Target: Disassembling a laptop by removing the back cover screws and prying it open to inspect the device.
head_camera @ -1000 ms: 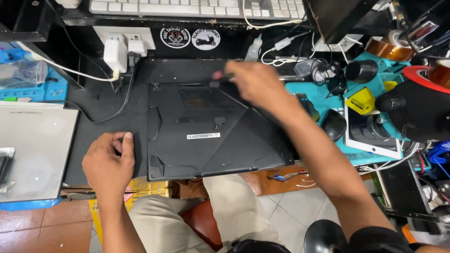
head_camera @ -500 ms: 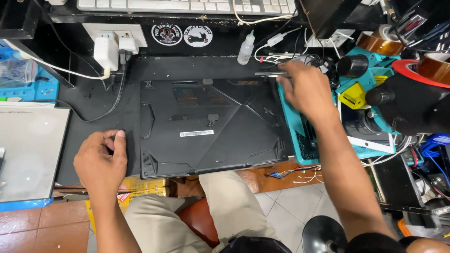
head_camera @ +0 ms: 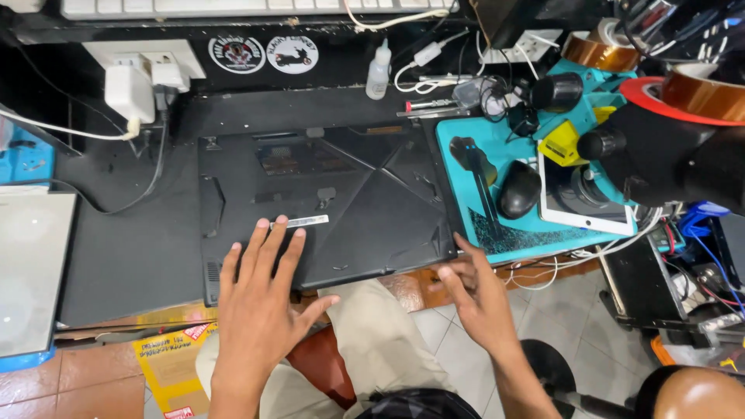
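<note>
Black laptop [head_camera: 326, 206], flipped bottom-up, lying flat on the dark mat [head_camera: 116, 248] of the counter in the middle of the frame, long axis running left to right across the picture. Near long edge hanging at, perhaps slightly past, the counter's front lip, just above the lap.

Left hand [head_camera: 264, 299] spread wide and flat, palm down, fingers fanned, resting on the lower left part of the laptop's base, fingertips just short of the pale label strip [head_camera: 299, 222]. Holding nothing; simply pressing on the panel.

Right hand [head_camera: 473, 295] at the lower right corner of the laptop, fingers loosely curled and partly open, index finger reaching up beside the right short edge. Hard to tell from this angle whether the fingertips actually hook under the corner or only touch its side. Nothing gripped in the palm.

So: laptop lying up-frame from both hands, left hand on top of it, right hand at its corner and nearer the edge.

Teal work mat [head_camera: 516, 233] just right of the laptop, carrying a black mouse [head_camera: 518, 188]; white charger [head_camera: 128, 93] in the power strip at upper left.
</note>
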